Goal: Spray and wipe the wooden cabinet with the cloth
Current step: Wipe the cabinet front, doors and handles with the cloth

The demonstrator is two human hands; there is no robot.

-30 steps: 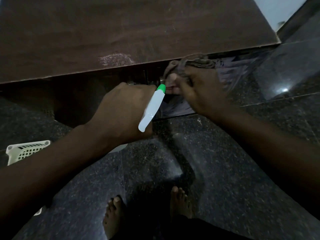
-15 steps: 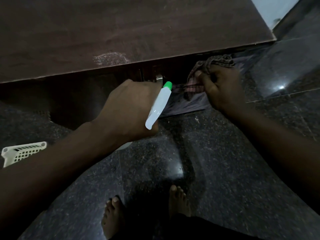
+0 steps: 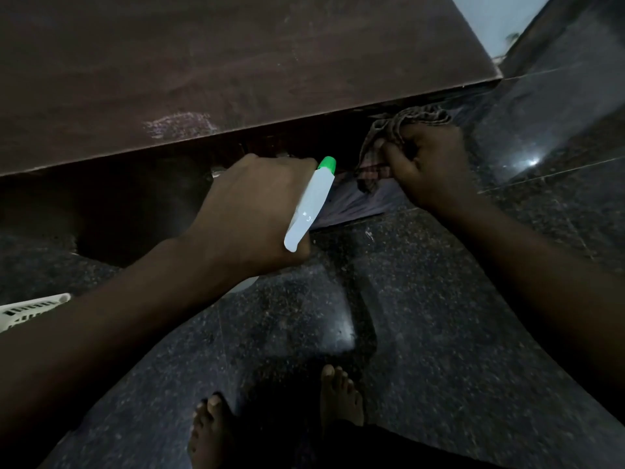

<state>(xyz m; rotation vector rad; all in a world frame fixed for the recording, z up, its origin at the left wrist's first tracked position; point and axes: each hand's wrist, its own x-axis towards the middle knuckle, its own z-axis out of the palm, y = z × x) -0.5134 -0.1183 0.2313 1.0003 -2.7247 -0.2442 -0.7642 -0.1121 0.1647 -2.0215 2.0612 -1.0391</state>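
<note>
Head view: right hand [image 3: 429,164] clutches cloth [image 3: 399,125] against cabinet [image 3: 236,62]; left hand [image 3: 257,211] grips spray bottle [image 3: 311,204].

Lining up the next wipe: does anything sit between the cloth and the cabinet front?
Nothing visible does. The right hand grips the cloth up against the front of the cabinet, just under its top edge. The left hand, holding the spray bottle, is to the cloth's left, not between them.

The floor [image 3: 439,316] is dark, polished, speckled stone laid in large slabs with thin seams, and it throws back bright patches of glare. The wooden cabinet [image 3: 236,62] stands on it. In front of the cabinet, far to the left, lies a white slotted plastic basket [image 3: 30,309], partly hidden. Two bare feet [image 3: 340,397] stand facing the cabinet.
</note>
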